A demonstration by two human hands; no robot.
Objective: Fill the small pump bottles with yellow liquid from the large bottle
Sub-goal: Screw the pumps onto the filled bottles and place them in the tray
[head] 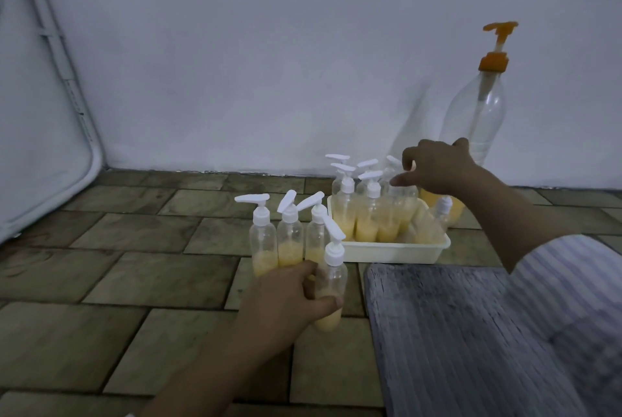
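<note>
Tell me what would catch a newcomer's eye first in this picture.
The tall large bottle with an orange pump stands at the right by the wall, nearly empty. In front of it, the right hand reaches over a cream tray packed with small pump bottles, while the left hand grips one small pump bottle on the tiled floor.

Four small pump bottles (289,238) stand on the floor outside the tray (397,250) — one tray only. Inside it are at least six more small bottles (370,211), crowded and overlapping, so the exact number is unclear. One large bottle (478,113). One grey mat (447,332). Two hands — left (286,302), right (437,167).
</note>
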